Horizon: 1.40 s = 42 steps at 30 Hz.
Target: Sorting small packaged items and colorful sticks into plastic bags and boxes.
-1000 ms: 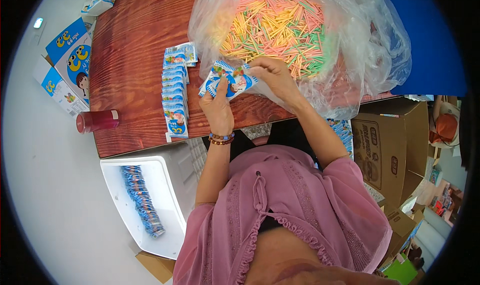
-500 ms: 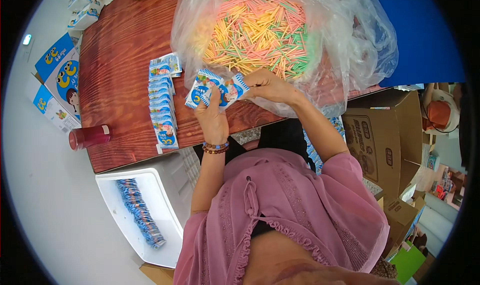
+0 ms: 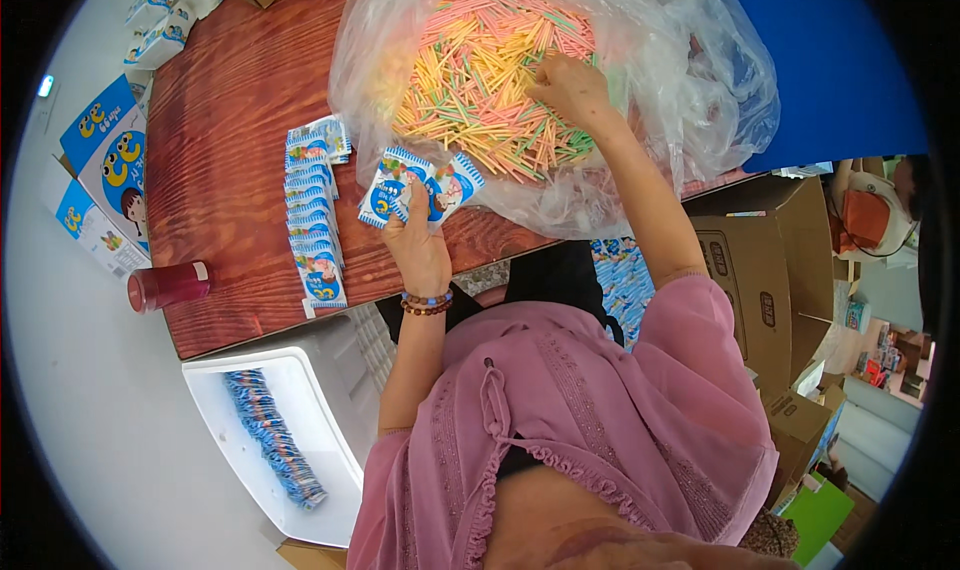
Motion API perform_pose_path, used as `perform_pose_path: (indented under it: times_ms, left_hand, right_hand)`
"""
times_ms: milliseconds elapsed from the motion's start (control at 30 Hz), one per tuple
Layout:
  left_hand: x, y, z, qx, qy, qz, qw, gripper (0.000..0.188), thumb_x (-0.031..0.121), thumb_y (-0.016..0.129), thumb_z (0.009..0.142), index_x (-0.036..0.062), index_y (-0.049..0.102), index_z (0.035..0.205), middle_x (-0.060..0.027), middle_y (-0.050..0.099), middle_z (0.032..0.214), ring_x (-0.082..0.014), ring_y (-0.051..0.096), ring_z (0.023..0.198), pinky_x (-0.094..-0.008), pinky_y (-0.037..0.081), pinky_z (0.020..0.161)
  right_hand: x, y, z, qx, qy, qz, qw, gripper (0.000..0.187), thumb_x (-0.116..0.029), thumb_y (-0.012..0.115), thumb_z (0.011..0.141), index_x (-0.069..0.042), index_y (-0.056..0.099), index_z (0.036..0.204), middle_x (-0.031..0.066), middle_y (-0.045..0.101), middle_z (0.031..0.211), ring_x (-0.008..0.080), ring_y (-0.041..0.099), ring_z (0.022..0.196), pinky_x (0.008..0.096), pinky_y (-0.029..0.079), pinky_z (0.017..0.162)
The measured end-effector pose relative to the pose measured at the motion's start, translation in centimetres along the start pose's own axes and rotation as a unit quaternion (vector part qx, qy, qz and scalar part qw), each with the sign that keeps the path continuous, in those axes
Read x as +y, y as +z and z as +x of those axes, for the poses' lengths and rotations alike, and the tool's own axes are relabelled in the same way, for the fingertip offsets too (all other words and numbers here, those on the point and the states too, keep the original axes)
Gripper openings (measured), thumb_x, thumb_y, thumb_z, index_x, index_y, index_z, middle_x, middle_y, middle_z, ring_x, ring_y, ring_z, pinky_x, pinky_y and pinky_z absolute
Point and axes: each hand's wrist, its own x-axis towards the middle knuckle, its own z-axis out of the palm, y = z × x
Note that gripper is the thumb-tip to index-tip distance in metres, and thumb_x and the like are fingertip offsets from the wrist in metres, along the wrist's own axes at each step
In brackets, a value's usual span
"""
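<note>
My left hand (image 3: 422,255) is closed on a few small blue-and-white snack packets (image 3: 383,192), thumb on top, fanned out above the table's near edge. My right hand (image 3: 572,92) reaches into the heap of thin pink, yellow and green snack sticks (image 3: 465,90). Its fingers are curled together with their tips down at the sticks; what they pinch is hidden. The sticks lie in a large clear plastic bag (image 3: 690,95), spread open on the table. Left of my left hand, an overlapping row of similar packets (image 3: 312,215) lies on the wood.
The red-brown wooden table (image 3: 235,110) has a red lidded jar (image 3: 170,286) at its left edge. Below stands a white bin (image 3: 205,385) with stacked packets (image 3: 270,435). Printed display boxes (image 3: 105,180) stand at left. An open cardboard carton (image 3: 745,280) stands at right.
My right hand has left the packets and moved up and right into the sticks. My left hand still holds the packets. The whole view has shifted slightly.
</note>
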Motion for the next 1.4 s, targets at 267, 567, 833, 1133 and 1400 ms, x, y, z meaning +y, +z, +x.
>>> perform_pose_path:
  times_ms: [267, 567, 833, 1133, 1400]
  left_hand:
    - [0.5, -1.1, 0.4, -0.001, 0.003, -0.031, 1.0, 0.013, 0.008, 0.061, 0.093, 0.0025, 0.063, 0.104, -0.003, 0.066, 0.104, -0.0095, 0.063, 0.091, -0.029, 0.053, 0.08]
    - [0.3, -1.3, 0.6, -0.001, -0.013, -0.024, 1.0, 0.013, 0.008, 0.061, 0.093, 0.0027, 0.063, 0.105, -0.0027, 0.066, 0.105, -0.0099, 0.063, 0.093, -0.0276, 0.053, 0.08]
    - [0.3, -1.4, 0.6, -0.016, 0.002, -0.012, 1.0, 0.017, 0.015, 0.061, 0.094, 0.0042, 0.063, 0.108, -0.0024, 0.067, 0.108, -0.0134, 0.064, 0.097, -0.0324, 0.051, 0.085]
    - [0.9, -0.6, 0.3, 0.001, -0.008, -0.026, 1.0, 0.011, 0.01, 0.06, 0.094, 0.0035, 0.064, 0.103, -0.0025, 0.067, 0.103, -0.0097, 0.064, 0.091, -0.0275, 0.053, 0.08]
    - [0.6, -1.0, 0.4, 0.003, -0.01, -0.002, 1.0, 0.016, 0.017, 0.062, 0.093, 0.0077, 0.063, 0.106, -0.0001, 0.067, 0.105, -0.0112, 0.064, 0.095, -0.0305, 0.049, 0.081]
  right_hand:
    - [-1.4, 0.8, 0.4, -0.046, -0.01, -0.085, 0.995, 0.028, -0.027, 0.061, 0.077, -0.004, 0.067, 0.093, 0.0151, 0.062, 0.106, 0.0318, 0.058, 0.107, 0.0529, 0.037, 0.091]
    - [-0.3, 2.6, -1.0, -0.004, -0.033, -0.041, 0.999, 0.034, -0.03, 0.057, 0.087, -0.002, 0.06, 0.106, 0.0165, 0.056, 0.118, 0.0312, 0.05, 0.114, 0.0526, 0.032, 0.093]
    - [0.1, 3.4, -1.3, 0.034, -0.03, -0.015, 0.999, 0.033, -0.029, 0.057, 0.09, -0.001, 0.056, 0.107, 0.016, 0.058, 0.113, 0.0323, 0.052, 0.11, 0.0542, 0.032, 0.091]
    - [0.6, 2.7, -1.1, 0.055, 0.007, 0.405, 0.913, 0.029, -0.016, 0.049, 0.097, 0.002, 0.052, 0.119, 0.0075, 0.066, 0.096, 0.0185, 0.062, 0.097, 0.0294, 0.046, 0.084]
    - [-5.3, 1.9, -2.8, 0.084, -0.013, 0.579, 0.811, 0.026, -0.018, 0.051, 0.098, -0.002, 0.056, 0.118, 0.0016, 0.063, 0.097, 0.0125, 0.055, 0.097, 0.0293, 0.042, 0.09]
